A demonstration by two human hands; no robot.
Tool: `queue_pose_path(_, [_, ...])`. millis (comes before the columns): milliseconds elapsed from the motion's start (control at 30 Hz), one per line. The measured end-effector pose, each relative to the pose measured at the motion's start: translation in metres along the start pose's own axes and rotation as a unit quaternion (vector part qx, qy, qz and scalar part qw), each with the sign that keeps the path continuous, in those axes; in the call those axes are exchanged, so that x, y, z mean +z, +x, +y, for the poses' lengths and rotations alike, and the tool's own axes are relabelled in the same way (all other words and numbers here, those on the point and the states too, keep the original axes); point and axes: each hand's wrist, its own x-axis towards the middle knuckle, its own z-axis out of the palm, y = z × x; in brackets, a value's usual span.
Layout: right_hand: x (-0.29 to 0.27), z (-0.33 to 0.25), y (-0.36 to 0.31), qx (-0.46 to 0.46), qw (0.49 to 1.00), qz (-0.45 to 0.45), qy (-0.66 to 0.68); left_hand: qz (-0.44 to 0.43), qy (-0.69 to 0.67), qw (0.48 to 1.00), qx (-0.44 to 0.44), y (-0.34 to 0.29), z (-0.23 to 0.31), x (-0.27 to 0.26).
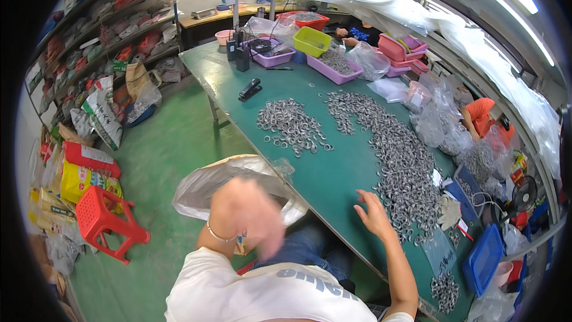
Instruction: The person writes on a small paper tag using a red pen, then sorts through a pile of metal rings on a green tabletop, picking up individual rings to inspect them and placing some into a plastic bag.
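The fingers of our right hand [376, 217] stand apart, holding nothing we can see, just beside the large ring pile [405, 179] on the green counter [325, 182]. Our left hand [256, 217] blurs near the open sack [199, 189]; we cannot tell its grip. A smaller pile [292, 125] lies farther off.

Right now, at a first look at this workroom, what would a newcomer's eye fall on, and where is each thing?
Probably the mass of grey rings first, spread in a long band down the right side of the green table, beside the right hand. Then the red stool on the floor at left, and the blurred left hand, seen in front of the open sack.
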Motion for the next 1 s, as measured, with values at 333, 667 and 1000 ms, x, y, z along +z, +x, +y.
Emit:
queue_pose_path(333, [0.102,0.065,0.188,-0.028,0.999,-0.001,0.046,0.411,0.643,0.505,-0.403,-0.107,-0.195,-0.161])
queue_pose_path(667, [0.154,0.090,0.283,-0.011,0.998,-0.063,0.005,0.349,0.664,0.483,-0.451,-0.082,-0.231,-0.160])
queue_pose_path(1000, [0.131,0.070,0.213,-0.048,0.995,-0.045,0.080,0.286,0.613,0.597,-0.433,-0.053,-0.232,-0.135])
